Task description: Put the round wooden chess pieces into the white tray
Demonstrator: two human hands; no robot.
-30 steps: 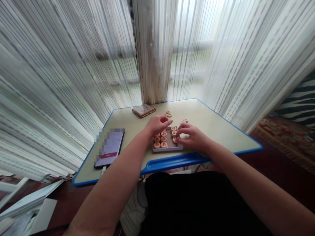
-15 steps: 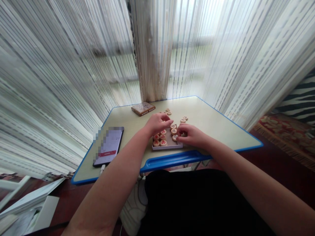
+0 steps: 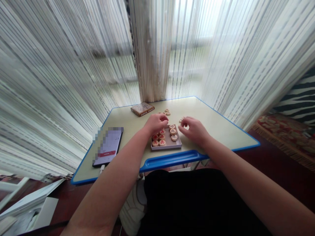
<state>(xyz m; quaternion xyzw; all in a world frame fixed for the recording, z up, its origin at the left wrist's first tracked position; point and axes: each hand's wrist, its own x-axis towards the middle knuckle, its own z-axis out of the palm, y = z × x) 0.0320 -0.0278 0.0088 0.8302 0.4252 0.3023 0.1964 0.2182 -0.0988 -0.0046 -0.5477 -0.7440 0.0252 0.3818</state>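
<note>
A shallow light box point(image 3: 166, 148) on the table holds round wooden Chinese chess pieces. Red-marked pieces point(image 3: 162, 143) stand in rows on its left side, and a column of dark-marked pieces point(image 3: 173, 131) is on its right. My left hand point(image 3: 157, 124) hovers over the box's far left corner, its fingers bent and a gap between thumb and forefinger; no piece shows in it. To the right, beyond the box, my right hand point(image 3: 194, 129) has thumb and forefinger apart beside loose pieces point(image 3: 181, 120), partly hidden by the fingers.
More loose pieces point(image 3: 167, 113) lie farther back on the table point(image 3: 221, 131). A flat patterned box point(image 3: 142, 109) is at the far left. Nearer on the left lies a phone point(image 3: 110, 147) with a cable plugged in. A blue trough point(image 3: 172, 160) edges the front.
My right hand has left the dark-marked piece in the box and moved up and right to the loose pieces. My left hand has shifted slightly left.
</note>
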